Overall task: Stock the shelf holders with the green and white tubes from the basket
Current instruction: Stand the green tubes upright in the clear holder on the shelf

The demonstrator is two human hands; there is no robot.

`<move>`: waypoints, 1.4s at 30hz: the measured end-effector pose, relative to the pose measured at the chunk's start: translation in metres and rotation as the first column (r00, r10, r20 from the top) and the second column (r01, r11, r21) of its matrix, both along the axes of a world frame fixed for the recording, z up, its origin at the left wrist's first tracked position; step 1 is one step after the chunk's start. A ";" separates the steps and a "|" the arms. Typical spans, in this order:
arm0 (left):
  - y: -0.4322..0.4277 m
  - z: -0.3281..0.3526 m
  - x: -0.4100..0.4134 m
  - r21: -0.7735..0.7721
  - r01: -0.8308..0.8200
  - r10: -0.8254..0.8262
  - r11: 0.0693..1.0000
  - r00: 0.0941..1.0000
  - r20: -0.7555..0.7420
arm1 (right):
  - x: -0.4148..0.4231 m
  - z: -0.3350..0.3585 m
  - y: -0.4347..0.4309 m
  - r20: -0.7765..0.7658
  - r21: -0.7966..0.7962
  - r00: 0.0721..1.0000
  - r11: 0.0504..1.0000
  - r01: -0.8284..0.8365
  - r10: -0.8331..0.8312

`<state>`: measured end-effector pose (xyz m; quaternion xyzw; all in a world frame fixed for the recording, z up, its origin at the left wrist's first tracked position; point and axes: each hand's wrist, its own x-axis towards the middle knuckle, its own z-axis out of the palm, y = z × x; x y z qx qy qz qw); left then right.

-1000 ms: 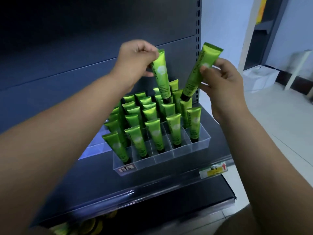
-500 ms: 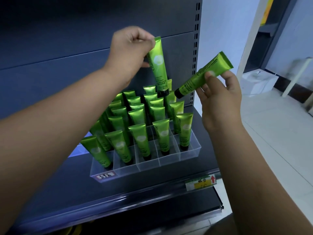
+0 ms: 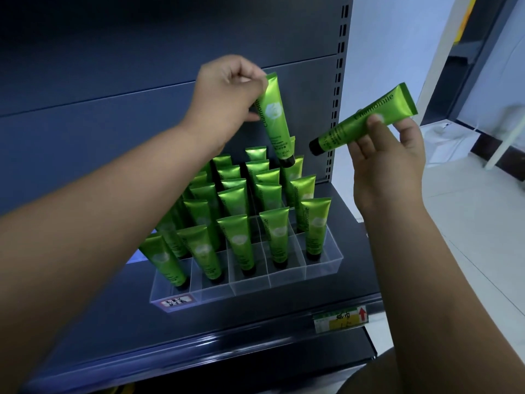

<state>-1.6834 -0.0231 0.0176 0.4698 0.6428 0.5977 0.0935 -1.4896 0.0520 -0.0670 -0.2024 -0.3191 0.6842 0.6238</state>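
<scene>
Shelf [image 3: 255, 331] of dark metal carries a clear divided holder [image 3: 321, 270], and stocking looks nearly finished: green Chamomile tubes [image 3: 241, 245] stand cap-down in every front compartment, though the far rows are too crowded to judge. Two tubes are not yet placed. The left hand [image 3: 227, 100] pinches an upright tube [image 3: 274, 115] by its crimped end, cap just above the back row at the holder's one o'clock corner. The right hand [image 3: 389, 160], at its two o'clock, curls its fingers round a tilted tube [image 3: 366, 118], cap pointing toward eight o'clock. No basket is in view.
</scene>
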 end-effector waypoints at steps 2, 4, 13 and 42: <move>0.002 -0.001 0.001 -0.005 -0.001 0.001 1.000 1.000 0.002 | -0.001 -0.001 0.001 0.012 0.007 1.000 1.000 0.012 -0.012; 0.004 -0.004 0.004 -0.007 0.008 -0.009 1.000 1.000 -0.017 | -0.002 -0.007 0.002 0.030 -0.001 0.999 1.000 0.020 -0.020; 0.031 -0.031 0.012 -0.096 0.066 -0.082 0.993 0.983 -0.165 | -0.010 -0.017 0.007 0.040 -0.003 0.998 0.999 0.038 -0.038; 0.039 -0.070 0.013 -0.474 -0.059 -0.169 0.879 0.890 -0.424 | -0.015 -0.023 0.016 0.271 0.005 0.961 0.998 0.056 -0.055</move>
